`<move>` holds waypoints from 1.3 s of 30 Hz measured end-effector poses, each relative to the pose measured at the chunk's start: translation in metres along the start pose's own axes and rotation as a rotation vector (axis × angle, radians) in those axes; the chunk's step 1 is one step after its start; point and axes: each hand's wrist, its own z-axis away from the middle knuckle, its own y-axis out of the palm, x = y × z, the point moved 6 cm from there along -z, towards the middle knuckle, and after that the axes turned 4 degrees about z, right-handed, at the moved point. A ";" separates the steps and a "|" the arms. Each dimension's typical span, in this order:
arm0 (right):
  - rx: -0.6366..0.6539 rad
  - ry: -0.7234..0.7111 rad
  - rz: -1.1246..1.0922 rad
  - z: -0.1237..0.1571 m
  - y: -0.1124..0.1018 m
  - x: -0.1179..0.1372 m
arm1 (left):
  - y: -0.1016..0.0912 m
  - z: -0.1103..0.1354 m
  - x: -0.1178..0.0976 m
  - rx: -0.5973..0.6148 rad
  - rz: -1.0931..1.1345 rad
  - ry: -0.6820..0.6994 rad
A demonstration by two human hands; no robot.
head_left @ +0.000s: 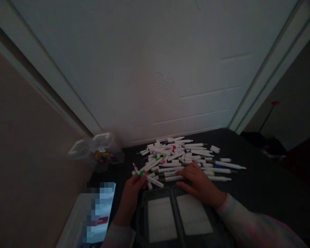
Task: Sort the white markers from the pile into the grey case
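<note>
My left hand (pixel 134 188) is closed around a white marker with a green band (pixel 152 179). A second slim white piece with a purple end (pixel 135 168) sticks up beside it, and the lower fingers are hidden. Over the near edge of a loose pile of white markers (pixel 170 164), my right hand (pixel 195 181) has its fingers stretched out and apart, with the fingertips at the markers. Several loose caps lie among the pile. In front of me, between my forearms, an opened clear plastic case (pixel 173 215) has white panels in both halves.
Clear plastic containers (pixel 103 150), one with colourful items, stand at the back left against the wall. A lit phone-like screen (pixel 100 213) lies at the front left. A loose cap (pixel 215 149) sits right of the pile on the dark table (pixel 258 193). A white panelled surface (pixel 144 69) rises behind.
</note>
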 end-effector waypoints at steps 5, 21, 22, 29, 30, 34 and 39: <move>0.128 -0.067 -0.060 0.002 0.005 0.006 | 0.043 0.017 -0.019 0.233 -0.283 0.063; -0.034 0.210 -0.176 0.001 0.002 -0.014 | 0.053 0.014 -0.031 0.246 -0.743 0.245; -0.063 0.244 -0.217 0.001 0.000 -0.017 | 0.049 0.012 -0.033 0.228 -0.800 0.276; -0.344 0.424 -0.545 0.005 -0.018 -0.034 | 0.020 0.002 -0.048 0.025 -1.054 0.422; -0.382 0.450 -0.584 0.006 -0.020 -0.037 | 0.017 0.000 -0.048 0.007 -1.103 0.451; -0.463 0.577 -0.806 0.009 -0.016 -0.051 | 0.010 -0.008 -0.041 -0.023 -1.251 0.518; -0.546 0.670 -0.921 0.013 -0.012 -0.064 | 0.016 -0.019 -0.030 0.011 -1.342 0.554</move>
